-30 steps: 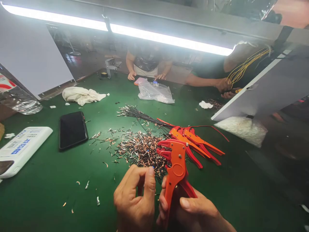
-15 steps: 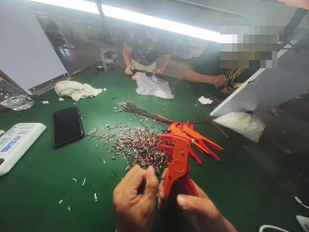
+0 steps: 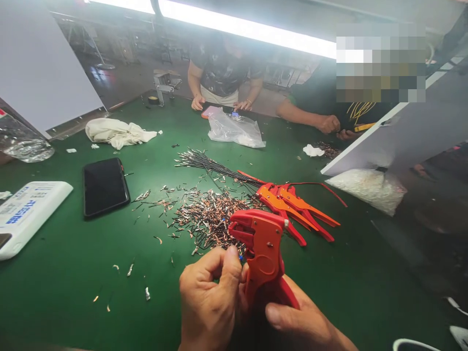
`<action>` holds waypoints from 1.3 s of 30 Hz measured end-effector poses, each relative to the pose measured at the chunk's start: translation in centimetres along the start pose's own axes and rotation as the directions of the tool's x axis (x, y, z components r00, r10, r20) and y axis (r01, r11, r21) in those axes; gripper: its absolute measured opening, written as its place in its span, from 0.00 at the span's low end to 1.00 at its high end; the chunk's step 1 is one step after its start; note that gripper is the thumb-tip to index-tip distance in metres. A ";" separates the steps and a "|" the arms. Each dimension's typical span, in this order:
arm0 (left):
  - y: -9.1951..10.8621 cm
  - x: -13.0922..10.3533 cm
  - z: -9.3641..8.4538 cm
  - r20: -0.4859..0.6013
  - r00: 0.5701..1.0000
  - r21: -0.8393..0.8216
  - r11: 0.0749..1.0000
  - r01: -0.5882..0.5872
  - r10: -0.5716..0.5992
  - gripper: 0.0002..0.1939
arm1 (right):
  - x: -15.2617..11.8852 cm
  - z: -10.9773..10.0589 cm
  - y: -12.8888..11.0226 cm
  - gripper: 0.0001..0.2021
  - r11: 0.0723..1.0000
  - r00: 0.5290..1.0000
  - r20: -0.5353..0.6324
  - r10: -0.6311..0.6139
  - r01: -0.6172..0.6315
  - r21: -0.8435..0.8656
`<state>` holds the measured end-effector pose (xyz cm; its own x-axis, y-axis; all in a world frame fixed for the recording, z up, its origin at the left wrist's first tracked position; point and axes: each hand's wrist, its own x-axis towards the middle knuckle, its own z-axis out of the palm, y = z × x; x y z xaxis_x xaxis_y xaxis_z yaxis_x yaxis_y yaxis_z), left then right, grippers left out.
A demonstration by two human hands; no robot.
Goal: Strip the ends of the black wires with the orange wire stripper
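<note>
My right hand (image 3: pixel 300 317) is wrapped round the handles of a red and orange wire stripper (image 3: pixel 265 251), held upright with its jaws pointing left. Beside the stripper, my left hand (image 3: pixel 210 292) is closed in a pinch. A small blue piece (image 3: pixel 241 257) peeks out past the thumb tip; the rest of it is hidden by the fingers. Behind the hands lies a heap of short wire offcuts (image 3: pixel 204 219), black, copper and silvery. Two more wire strippers (image 3: pixel 288 200) rest on the table, near a bundle of black wires (image 3: pixel 215 165) with silvery ends.
On the green table (image 3: pixel 120 243) lie a phone (image 3: pixel 105 187), a white device (image 3: pixel 32 214), a white cloth (image 3: pixel 117 131) and a clear plastic bag (image 3: pixel 236 127). A white panel and a bag of pale bits (image 3: pixel 365 187) stand right. Two other people work across the table.
My left hand has shifted slightly right, closer to the wire stripper, and the blue piece has moved with it. The stripper has turned and dropped a little, its jaws now further left.
</note>
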<state>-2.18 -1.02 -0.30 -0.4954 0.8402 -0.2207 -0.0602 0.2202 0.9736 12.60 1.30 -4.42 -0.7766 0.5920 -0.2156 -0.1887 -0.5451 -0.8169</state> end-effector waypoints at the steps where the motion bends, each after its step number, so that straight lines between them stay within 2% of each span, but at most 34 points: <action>1: -0.1 0.0 0.0 0.014 1.000 -0.011 1.000 0.017 -0.017 0.23 | 0.0 0.0 0.0 0.21 1.000 1.000 -0.005 -0.010 0.010 -0.001; 3: -0.3 -0.1 0.0 0.036 0.999 -0.026 0.999 0.038 -0.037 0.23 | 0.1 0.2 0.1 0.21 1.000 1.000 -0.020 -0.018 0.018 0.022; 7: -0.4 -0.2 0.2 0.031 0.999 -0.004 1.000 0.008 -0.008 0.23 | 0.3 0.4 0.7 0.21 0.987 0.999 -0.030 0.026 -0.021 0.162; 9: -0.3 -0.3 0.4 0.001 1.000 0.018 1.000 -0.022 0.022 0.23 | 0.4 0.5 1.3 0.20 0.967 0.998 -0.015 0.059 -0.053 0.248; 12: -0.2 -0.2 0.6 -0.030 0.995 0.053 0.994 -0.099 0.100 0.22 | 0.4 0.6 2.0 0.20 0.956 0.995 -0.013 0.096 -0.088 0.279; 15: -0.5 0.1 0.6 -0.025 0.987 0.092 0.983 -0.157 0.160 0.22 | 0.4 0.9 2.4 0.22 0.963 0.990 -0.069 0.123 -0.102 0.248; 18: -1.1 0.6 0.3 0.063 0.985 0.115 0.979 -0.169 0.162 0.22 | 0.4 1.2 2.3 0.24 0.959 0.973 -0.161 0.163 -0.118 0.256; 20: -1.6 0.9 0.1 0.126 0.984 0.117 0.983 -0.143 0.128 0.22 | 0.4 1.4 2.0 0.25 0.960 0.962 -0.199 0.189 -0.138 0.244; 26: -2.6 1.4 -0.4 0.156 0.987 0.063 0.997 0.035 -0.045 0.25 | 0.2 1.5 1.4 0.26 0.979 0.954 -0.245 0.174 -0.139 0.152; 30: -2.2 1.7 -0.2 0.191 0.970 -0.069 0.984 0.165 -0.150 0.30 | 0.3 1.4 1.5 0.24 0.964 0.955 -0.236 0.179 -0.123 0.236; 33: -1.9 1.9 -0.1 0.149 0.977 -0.123 0.978 0.169 -0.150 0.32 | 0.5 1.3 1.7 0.22 0.940 0.979 -0.192 0.073 -0.003 0.341; 36: -1.9 1.9 -0.1 0.114 0.979 -0.173 0.966 0.190 -0.172 0.32 | 0.6 1.0 1.9 0.21 0.942 0.987 -0.150 -0.052 0.098 0.322; 39: -2.0 1.8 -0.1 0.084 0.976 -0.236 0.948 0.213 -0.199 0.30 | 0.7 1.0 2.0 0.22 0.950 0.989 -0.102 -0.102 0.128 0.284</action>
<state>-3.05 0.02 -2.62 -0.3986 0.8184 -0.4139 -0.3676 0.2709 0.8896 11.08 0.03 -5.72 -0.6877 0.7022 -0.1845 -0.4494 -0.6113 -0.6515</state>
